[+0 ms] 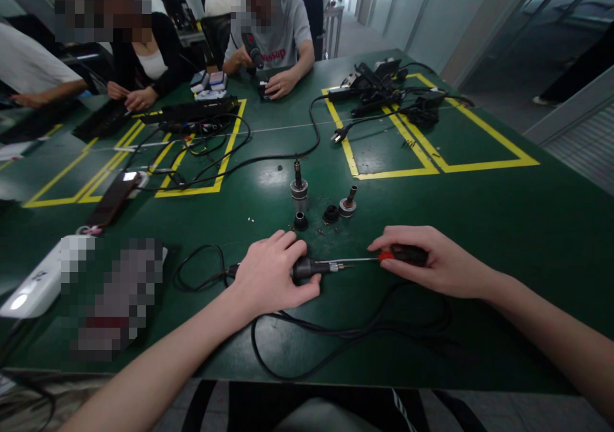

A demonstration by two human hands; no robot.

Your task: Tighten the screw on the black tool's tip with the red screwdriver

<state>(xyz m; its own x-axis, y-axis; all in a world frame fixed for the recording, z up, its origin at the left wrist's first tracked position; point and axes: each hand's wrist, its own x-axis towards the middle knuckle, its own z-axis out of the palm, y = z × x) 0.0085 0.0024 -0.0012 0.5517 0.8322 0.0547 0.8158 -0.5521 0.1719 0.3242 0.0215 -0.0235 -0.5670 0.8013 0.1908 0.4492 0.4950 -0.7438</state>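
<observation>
My left hand (271,269) is wrapped over a dark, corded cylindrical tool handle (304,268) lying on the table. Bare metal and thin wire-like ends stick out of its right end. In my right hand (448,262) is a screwdriver (385,256) with a red and black handle. Its thin shaft points left, reaching along the tool's upper side; my fingers hide where the tip rests. Just beyond stand a metal flanged part with a dark stem (299,190), a black collar (300,223), a second black collar (330,214) and a shorter flanged part (348,207). Tiny screw-like bits (322,232) lie close by.
A black cable (307,376) loops in front of me on the green table (503,240). At left lie a blurred-out object (127,297), a white device (41,278) and a phone (112,200). Black cabled equipment (378,89) sits farther back. Co-workers (275,48) sit across; one holds a power driver.
</observation>
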